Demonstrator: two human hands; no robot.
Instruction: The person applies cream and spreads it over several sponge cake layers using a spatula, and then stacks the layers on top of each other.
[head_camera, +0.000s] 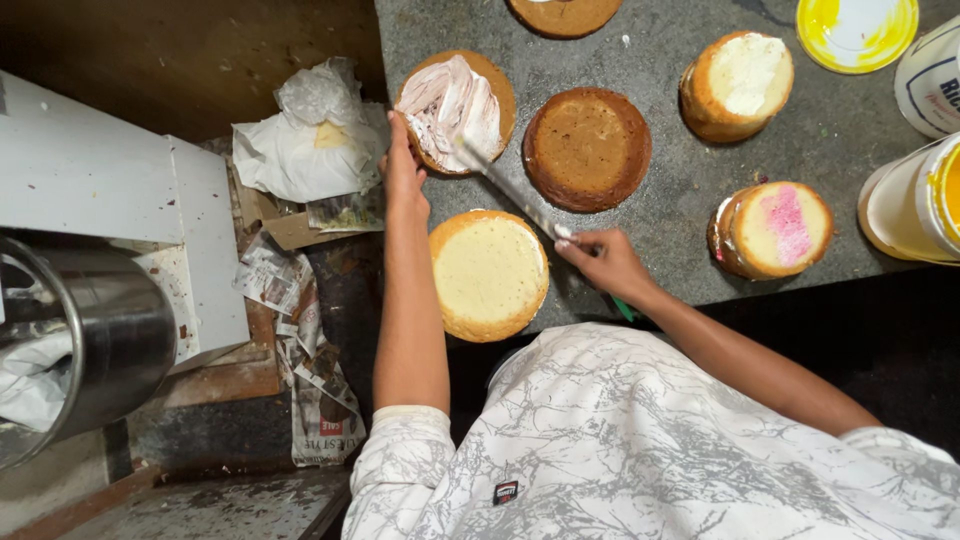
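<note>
the right hand is closed around the handle of a long palette knife, whose blade runs on a slant from that hand up and to the left across the grey stone counter. its tip rests on the round cake layer that is partly covered with streaky pink and white cream, so the long axis points away from the person toward the counter's far left corner. the left hand lies with straight fingers held together, flat against the left edge of that same layer, gripping nothing. just below the blade sits a pale yellow sponge round, at the counter's near edge between the two forearms. a bare brown round lies just right of the creamed layer. further right are a pink-topped cake and a white-topped cake.
</note>
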